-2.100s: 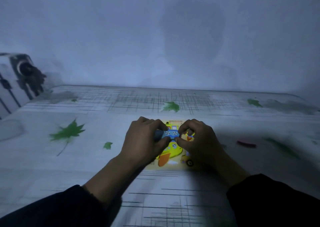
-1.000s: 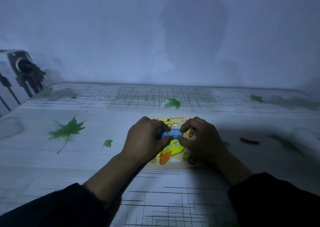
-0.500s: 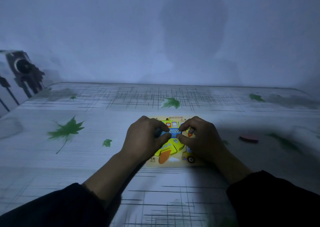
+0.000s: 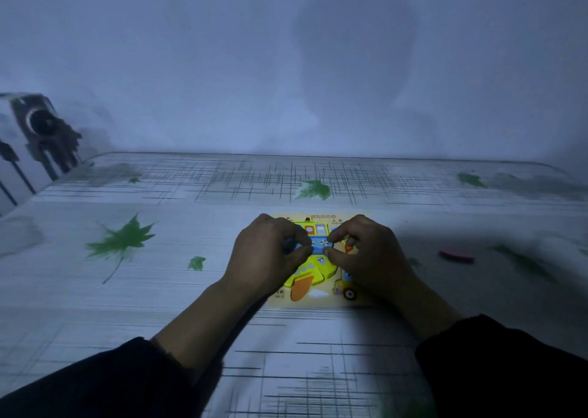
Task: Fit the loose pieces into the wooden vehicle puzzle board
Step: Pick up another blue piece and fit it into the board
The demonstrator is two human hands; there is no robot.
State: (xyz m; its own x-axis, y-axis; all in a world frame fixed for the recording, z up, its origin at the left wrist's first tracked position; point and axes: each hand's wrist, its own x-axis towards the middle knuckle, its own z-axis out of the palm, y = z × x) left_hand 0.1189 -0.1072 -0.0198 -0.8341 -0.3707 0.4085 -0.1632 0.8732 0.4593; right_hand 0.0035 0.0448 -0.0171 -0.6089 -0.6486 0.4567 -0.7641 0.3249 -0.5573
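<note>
The yellow wooden puzzle board (image 4: pixel 321 301) lies flat on the table in front of me, lit from above. A yellow plane piece with an orange wing (image 4: pixel 310 274) sits in its lower half. A blue vehicle piece (image 4: pixel 318 244) rests low on the board's upper half. My left hand (image 4: pixel 267 255) pinches its left end and my right hand (image 4: pixel 372 255) pinches its right end. Both hands hide the board's side edges. A loose red piece (image 4: pixel 456 254) lies on the table to the right.
The table (image 4: pixel 159 290) wears a pale cloth printed with grey lines and green leaves. A plain wall rises right behind its far edge. A dark patterned object (image 4: pixel 44 131) stands at the far left. The room is dim outside the lit patch.
Both hands have carried the blue piece away from me and lowered it onto the board's upper half. The red piece on the right has stayed put.
</note>
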